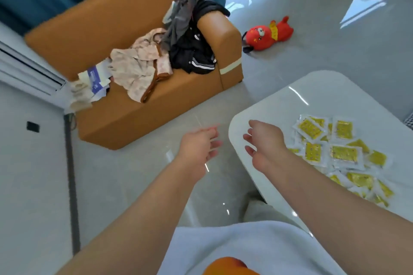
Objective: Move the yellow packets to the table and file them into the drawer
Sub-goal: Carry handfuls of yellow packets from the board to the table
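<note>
Big tan sofa [125, 35] up top, clothes [143, 67] heaped across its seat. Lower right, the glossy white counter [312, 96] and its rounded corner. The yellow packets [344, 154] lie on it in a loose, overlapping scatter. The right hand [266, 140] hovers over the counter's near edge, just left of the packets and not touching them, fingers loose and apart, holding nothing. The left hand [199, 147] is out over the floor, off the counter and farther from the packets, fingers spread and empty. A red plush toy [268, 33] lies on the floor beyond.
</note>
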The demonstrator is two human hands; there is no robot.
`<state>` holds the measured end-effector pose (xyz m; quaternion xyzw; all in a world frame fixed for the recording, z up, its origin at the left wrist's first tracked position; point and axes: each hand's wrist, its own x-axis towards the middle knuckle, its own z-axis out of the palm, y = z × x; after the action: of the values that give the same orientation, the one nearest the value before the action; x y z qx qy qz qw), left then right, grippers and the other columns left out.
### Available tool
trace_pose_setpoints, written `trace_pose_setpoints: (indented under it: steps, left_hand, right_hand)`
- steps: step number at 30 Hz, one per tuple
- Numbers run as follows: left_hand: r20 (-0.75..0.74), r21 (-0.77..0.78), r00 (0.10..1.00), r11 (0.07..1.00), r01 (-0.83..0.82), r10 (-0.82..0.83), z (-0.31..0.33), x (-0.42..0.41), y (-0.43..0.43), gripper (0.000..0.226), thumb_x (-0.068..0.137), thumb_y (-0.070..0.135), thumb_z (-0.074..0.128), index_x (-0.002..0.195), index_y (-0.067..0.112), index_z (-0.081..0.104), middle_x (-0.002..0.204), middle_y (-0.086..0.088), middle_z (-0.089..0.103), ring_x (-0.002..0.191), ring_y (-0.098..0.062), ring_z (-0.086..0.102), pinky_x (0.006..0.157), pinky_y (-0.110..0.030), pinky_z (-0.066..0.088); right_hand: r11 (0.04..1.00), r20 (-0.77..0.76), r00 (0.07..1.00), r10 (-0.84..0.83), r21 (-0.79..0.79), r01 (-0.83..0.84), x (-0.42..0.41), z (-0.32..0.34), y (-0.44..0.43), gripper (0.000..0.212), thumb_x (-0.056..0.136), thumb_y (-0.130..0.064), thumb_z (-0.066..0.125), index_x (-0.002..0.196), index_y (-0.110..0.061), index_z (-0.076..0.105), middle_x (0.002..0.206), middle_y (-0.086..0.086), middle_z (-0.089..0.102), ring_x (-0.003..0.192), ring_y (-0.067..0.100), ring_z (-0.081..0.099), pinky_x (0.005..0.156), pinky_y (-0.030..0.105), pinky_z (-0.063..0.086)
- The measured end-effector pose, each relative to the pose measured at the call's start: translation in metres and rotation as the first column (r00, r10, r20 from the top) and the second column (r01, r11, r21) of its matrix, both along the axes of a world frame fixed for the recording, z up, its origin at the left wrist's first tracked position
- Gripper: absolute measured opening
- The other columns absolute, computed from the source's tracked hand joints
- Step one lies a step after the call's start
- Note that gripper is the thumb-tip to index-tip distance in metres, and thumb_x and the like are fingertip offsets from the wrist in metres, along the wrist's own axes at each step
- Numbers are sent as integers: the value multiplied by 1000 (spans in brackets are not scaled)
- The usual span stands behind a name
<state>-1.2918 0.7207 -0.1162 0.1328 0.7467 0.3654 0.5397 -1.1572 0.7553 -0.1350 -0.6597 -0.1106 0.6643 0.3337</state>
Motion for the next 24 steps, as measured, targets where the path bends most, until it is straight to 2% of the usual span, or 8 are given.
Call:
trace_pose_setpoints:
  steps: [2, 3, 5, 8, 11, 15, 18, 24]
  left_hand:
    - [7, 22, 993, 993, -118, 118, 3, -21, -49, 19, 100, 15, 57, 114, 13, 70, 100, 0, 67, 84, -17, 65, 66, -27, 50]
    - [22, 24, 981, 981, -194, 193, 5, -35, -80, 19, 100, 14, 56, 113, 13, 69, 97, 0, 66, 80, -16, 64, 64, -25, 48]
    - [41, 30, 939, 939, -343, 342, 11, -63, -150, 16, 99, 11, 56, 109, 13, 69, 88, 1, 64, 72, -14, 61, 60, -24, 44]
    - [57, 34, 823, 823, -567, 565, 18, -100, -264, 12, 97, 12, 58, 103, 16, 69, 82, 2, 62, 65, -11, 58, 58, -23, 41]
    - [91, 23, 637, 638, -770, 765, 25, -129, -371, 5, 96, 17, 62, 99, 16, 66, 83, 2, 61, 62, -10, 56, 54, -23, 38]
    - [133, 15, 338, 339, -941, 932, 30, -152, -486, 10, 93, 16, 64, 102, 14, 68, 85, 1, 62, 62, -12, 55, 52, -24, 37]
    - [165, 8, 128, 128, -992, 978, 29, -155, -550, 2, 94, 15, 64, 95, 14, 66, 87, 0, 62, 63, -12, 54, 53, -25, 37]
    - [256, -78, -237, -224, -971, 937, 12, -147, -664, 3, 93, 16, 64, 94, 15, 67, 83, 1, 64, 65, -12, 57, 52, -24, 40]
  right_hand:
    - [995, 27, 996, 86, 39, -87, -28, 4, -34, 26, 91, -6, 53, 104, 16, 55, 73, 1, 39, 64, 17, 36, 57, 28, 25]
    - [987, 40, 988, 152, 42, -154, -47, 8, -58, 12, 92, -7, 53, 91, 3, 58, 72, 0, 41, 61, 16, 36, 56, 27, 25]
    - [950, 66, 951, 304, 53, -307, -90, 14, -109, 19, 95, -8, 53, 79, -18, 53, 70, 0, 43, 59, 16, 37, 55, 27, 25]
    - [842, 55, 845, 531, 81, -534, -151, 20, -195, 29, 98, -7, 52, 72, -20, 48, 69, 2, 43, 58, 16, 39, 57, 26, 24]
    - [671, 73, 678, 731, 104, -734, -205, 30, -284, 27, 99, -9, 53, 75, -19, 53, 74, 3, 49, 63, 14, 46, 59, 27, 30]
    - [423, 90, 439, 894, 154, -893, -255, 46, -385, 21, 99, -11, 55, 80, -19, 54, 75, 3, 49, 65, 15, 46, 59, 28, 32]
    - [237, 143, 259, 955, 155, -959, -283, 49, -445, 25, 97, -8, 52, 74, -18, 50, 72, 3, 45, 66, 16, 40, 60, 27, 28]
    - [-85, 211, -63, 975, 95, -992, -326, 38, -555, 17, 100, -12, 52, 86, -17, 58, 82, 4, 55, 88, 21, 50, 76, 36, 41]
